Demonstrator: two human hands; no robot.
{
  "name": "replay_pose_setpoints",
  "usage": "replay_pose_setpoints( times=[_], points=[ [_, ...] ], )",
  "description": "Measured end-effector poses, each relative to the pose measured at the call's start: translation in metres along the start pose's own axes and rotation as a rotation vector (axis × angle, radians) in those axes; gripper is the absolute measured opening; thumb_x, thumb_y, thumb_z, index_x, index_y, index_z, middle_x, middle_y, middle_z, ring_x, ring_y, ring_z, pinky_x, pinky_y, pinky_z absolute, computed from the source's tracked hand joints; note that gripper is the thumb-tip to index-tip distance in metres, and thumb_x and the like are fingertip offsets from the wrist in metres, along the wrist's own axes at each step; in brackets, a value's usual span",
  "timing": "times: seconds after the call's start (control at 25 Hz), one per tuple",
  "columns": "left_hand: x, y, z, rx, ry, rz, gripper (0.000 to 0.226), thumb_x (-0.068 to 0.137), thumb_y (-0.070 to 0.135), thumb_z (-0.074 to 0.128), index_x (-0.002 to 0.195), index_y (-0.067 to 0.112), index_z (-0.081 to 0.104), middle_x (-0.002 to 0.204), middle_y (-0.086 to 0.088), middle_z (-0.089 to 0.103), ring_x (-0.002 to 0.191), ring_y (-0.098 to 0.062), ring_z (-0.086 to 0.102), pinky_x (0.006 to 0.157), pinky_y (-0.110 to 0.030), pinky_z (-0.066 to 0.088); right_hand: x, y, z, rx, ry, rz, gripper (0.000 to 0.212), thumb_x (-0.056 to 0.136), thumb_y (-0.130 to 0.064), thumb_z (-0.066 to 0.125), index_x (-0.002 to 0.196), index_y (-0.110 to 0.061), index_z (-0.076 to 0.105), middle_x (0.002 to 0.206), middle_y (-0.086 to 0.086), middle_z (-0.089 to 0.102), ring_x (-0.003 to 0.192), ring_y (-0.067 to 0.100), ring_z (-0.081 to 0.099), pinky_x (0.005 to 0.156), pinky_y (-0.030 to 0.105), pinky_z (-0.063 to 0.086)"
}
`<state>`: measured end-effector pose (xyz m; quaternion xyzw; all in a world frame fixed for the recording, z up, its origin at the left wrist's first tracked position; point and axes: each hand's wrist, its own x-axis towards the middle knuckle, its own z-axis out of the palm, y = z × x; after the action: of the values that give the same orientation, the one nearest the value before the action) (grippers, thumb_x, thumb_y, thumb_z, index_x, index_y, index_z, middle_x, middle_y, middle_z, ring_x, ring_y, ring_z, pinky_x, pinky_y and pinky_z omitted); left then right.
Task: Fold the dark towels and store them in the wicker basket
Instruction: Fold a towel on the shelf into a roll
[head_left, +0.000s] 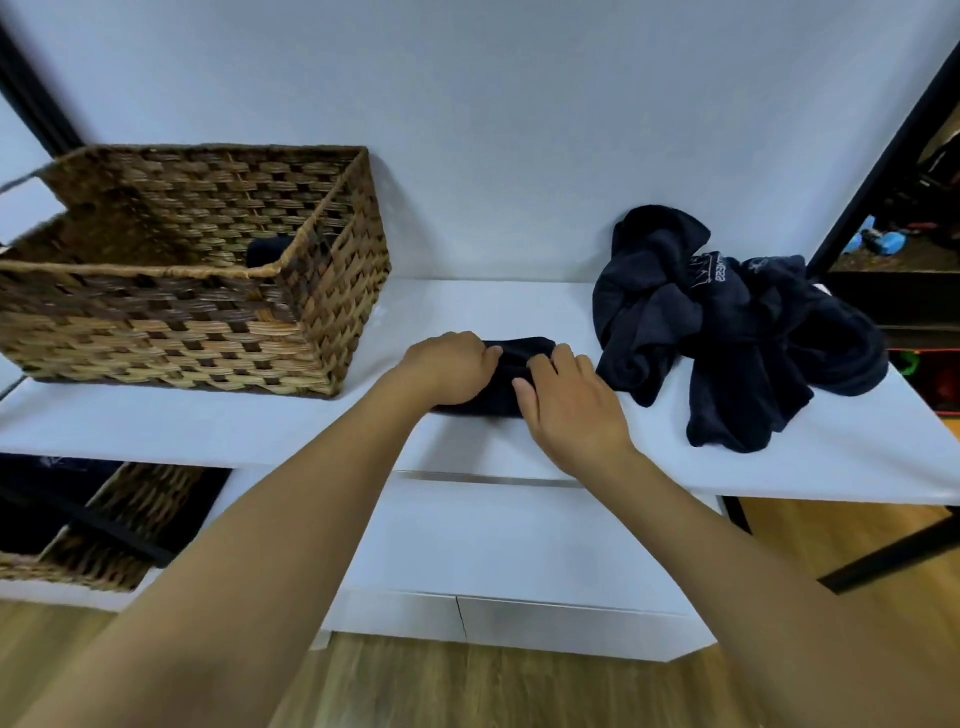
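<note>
Head view looks down on both hands meeting over a small dark towel (511, 364) lying on the white table top (260, 431). Left hand (449, 369) has its fingers curled over the towel's left end and grips it; right hand (566, 402) lies on the towel's right part with its fingertips bent into the cloth, thumb against the fabric, so it also has hold of it. Just right of the gripped towel, almost touching the right hand's knuckles, sits a crumpled heap of dark towels (737, 327). Left of the left hand, well apart from it, stands the wicker basket (197, 322), with a dark piece of cloth (270, 252) showing inside near its right wall.
</note>
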<state>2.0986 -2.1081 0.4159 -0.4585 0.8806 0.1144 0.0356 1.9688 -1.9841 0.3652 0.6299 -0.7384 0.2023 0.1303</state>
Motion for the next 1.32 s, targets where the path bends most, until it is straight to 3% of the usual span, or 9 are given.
replay_pose_setpoints(
  times=[0.12,0.44,0.6,0.76,0.92,1.0,1.08,1.24,1.32],
  points=[
    [-0.006,-0.001,0.004,-0.114,0.028,-0.008,0.049,0.108,0.044,0.024,0.095,0.015,0.061,0.092,-0.004,0.064,0.084,-0.024,0.058,0.071,-0.036,0.042,0.006,0.000,0.000,0.098,0.021,0.045,0.054,0.100,-0.048,0.023,0.095,-0.009,0.060,0.090,0.008,0.056,0.058,0.022,0.044,0.046,0.029,0.032],
    [-0.047,0.003,0.059,-0.040,0.823,0.054,0.032,0.104,0.027,0.037,0.091,0.011,0.062,0.090,-0.004,0.061,0.082,-0.026,0.051,0.066,-0.038,0.038,0.018,0.001,-0.003,0.244,-0.023,0.118,0.044,0.104,-0.042,0.026,0.084,-0.014,0.053,0.081,-0.003,0.049,0.066,0.027,0.055,0.056,0.034,0.038],
    [-0.049,0.003,0.065,-0.047,0.834,0.032,0.034,0.103,0.028,0.038,0.095,0.014,0.069,0.096,-0.003,0.062,0.088,-0.025,0.051,0.070,-0.039,0.040,0.023,0.002,-0.003,0.300,-0.081,0.176,0.037,0.106,-0.037,0.031,0.081,-0.016,0.048,0.080,-0.003,0.053,0.070,0.023,0.053,0.061,0.037,0.041],
    [-0.041,0.005,0.052,0.045,0.809,0.033,0.041,0.103,0.031,0.036,0.081,0.013,0.067,0.082,-0.002,0.065,0.079,-0.027,0.054,0.063,-0.037,0.035,0.021,0.004,-0.001,0.391,-0.031,0.202,0.032,0.104,-0.041,0.038,0.086,-0.016,0.049,0.082,-0.004,0.053,0.071,0.020,0.053,0.061,0.036,0.042],
    [-0.023,0.010,0.017,0.013,0.412,-0.100,0.047,0.105,0.035,0.029,0.070,0.015,0.053,0.075,0.000,0.059,0.074,-0.023,0.051,0.064,-0.034,0.034,0.020,0.006,0.005,0.320,0.130,0.085,0.035,0.102,-0.041,0.040,0.094,-0.011,0.057,0.094,0.004,0.052,0.081,0.024,0.045,0.072,0.036,0.042],
    [-0.012,0.014,0.000,-0.104,0.171,-0.169,0.046,0.104,0.038,0.029,0.069,0.014,0.048,0.076,-0.003,0.058,0.071,-0.024,0.053,0.064,-0.035,0.036,0.022,0.008,0.004,0.356,0.119,0.127,0.037,0.102,-0.038,0.037,0.086,-0.010,0.055,0.086,0.004,0.051,0.077,0.025,0.045,0.068,0.041,0.044],
    [-0.007,0.018,-0.004,-0.107,0.078,-0.159,0.045,0.105,0.038,0.028,0.070,0.017,0.046,0.080,-0.004,0.059,0.074,-0.025,0.053,0.066,-0.035,0.036,0.023,0.007,0.001,0.418,0.090,0.207,0.035,0.102,-0.034,0.038,0.077,-0.012,0.048,0.078,0.002,0.048,0.070,0.024,0.047,0.057,0.039,0.042],
    [-0.030,0.015,0.031,0.164,0.578,0.152,0.039,0.105,0.037,0.030,0.094,0.016,0.061,0.089,-0.002,0.061,0.080,-0.026,0.052,0.068,-0.036,0.030,0.039,0.009,-0.008,0.383,-0.083,0.331,0.041,0.102,-0.032,0.040,0.064,-0.017,0.037,0.068,-0.002,0.046,0.061,0.020,0.044,0.053,0.031,0.031],
    [-0.045,0.014,0.041,0.234,0.627,0.242,0.042,0.098,0.048,0.040,0.105,0.012,0.062,0.093,-0.003,0.061,0.081,-0.027,0.054,0.067,-0.037,0.032,0.056,0.012,-0.011,0.414,-0.212,0.434,0.043,0.098,-0.031,0.042,0.058,-0.015,0.037,0.061,0.001,0.046,0.054,0.023,0.040,0.052,0.030,0.031]
  ],
)
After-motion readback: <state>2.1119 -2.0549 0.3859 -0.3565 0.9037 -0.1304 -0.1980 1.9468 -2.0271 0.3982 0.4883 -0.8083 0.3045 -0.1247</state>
